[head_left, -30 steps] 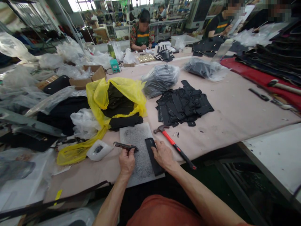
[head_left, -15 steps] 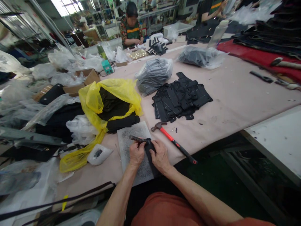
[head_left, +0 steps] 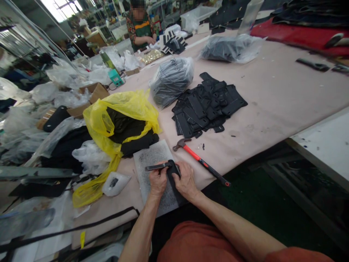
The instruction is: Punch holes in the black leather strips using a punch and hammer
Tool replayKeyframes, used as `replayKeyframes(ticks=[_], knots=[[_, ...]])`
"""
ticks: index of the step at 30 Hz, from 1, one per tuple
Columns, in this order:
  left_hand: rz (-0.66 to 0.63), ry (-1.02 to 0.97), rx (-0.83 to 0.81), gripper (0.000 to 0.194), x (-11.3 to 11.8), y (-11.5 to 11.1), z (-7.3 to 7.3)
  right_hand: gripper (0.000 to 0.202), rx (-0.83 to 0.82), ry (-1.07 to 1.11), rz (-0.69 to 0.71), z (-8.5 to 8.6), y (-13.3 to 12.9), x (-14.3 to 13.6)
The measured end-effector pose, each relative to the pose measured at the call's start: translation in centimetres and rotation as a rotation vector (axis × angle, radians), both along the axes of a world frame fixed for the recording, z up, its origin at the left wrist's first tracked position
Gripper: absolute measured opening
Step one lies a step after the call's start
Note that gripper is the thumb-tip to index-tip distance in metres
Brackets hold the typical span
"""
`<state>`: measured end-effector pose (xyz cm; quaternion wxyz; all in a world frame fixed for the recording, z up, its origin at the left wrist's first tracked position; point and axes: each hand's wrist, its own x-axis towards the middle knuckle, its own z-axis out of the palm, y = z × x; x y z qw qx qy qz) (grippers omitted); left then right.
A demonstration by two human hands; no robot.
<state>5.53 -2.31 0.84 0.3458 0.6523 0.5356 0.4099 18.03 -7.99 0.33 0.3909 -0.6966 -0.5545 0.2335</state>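
My left hand [head_left: 158, 182] is closed on a dark metal tool [head_left: 157, 166], whose one end points left and whose other end meets a black strip. The black strip [head_left: 172, 171] is gripped by my right hand [head_left: 187, 180] along its right side. Both hands are over a grey speckled board [head_left: 150, 159] at the table's near edge. A claw hammer [head_left: 200, 160] with a red and black handle lies just right of my right hand. Beyond it is a pile of flat black pieces [head_left: 208, 105].
On the pinkish table [head_left: 275, 94] are a yellow plastic bag [head_left: 131, 96] with dark cloth, a wrapped bundle [head_left: 171, 82] and a second wrapped bundle [head_left: 230, 49]. Clear plastic bags crowd the left. Across the table sits a person [head_left: 141, 31].
The view has tilted and shifted slightly. The metal tool's left end has swung lower, and the tool now lies nearly level toward the black strip. Both hands keep their hold.
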Motion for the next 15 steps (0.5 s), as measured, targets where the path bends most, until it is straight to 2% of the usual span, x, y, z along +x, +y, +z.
replayKeyframes(ticks=[9,15], knots=[[0.028,0.202,0.068,0.019,0.27,0.12,0.22,0.039,-0.035,0.037,0.004,0.25,0.08,0.1],[-0.006,0.269,0.145,0.021,0.84,0.51,-0.49,0.039,-0.021,0.021,0.017,-0.03,0.04,0.19]])
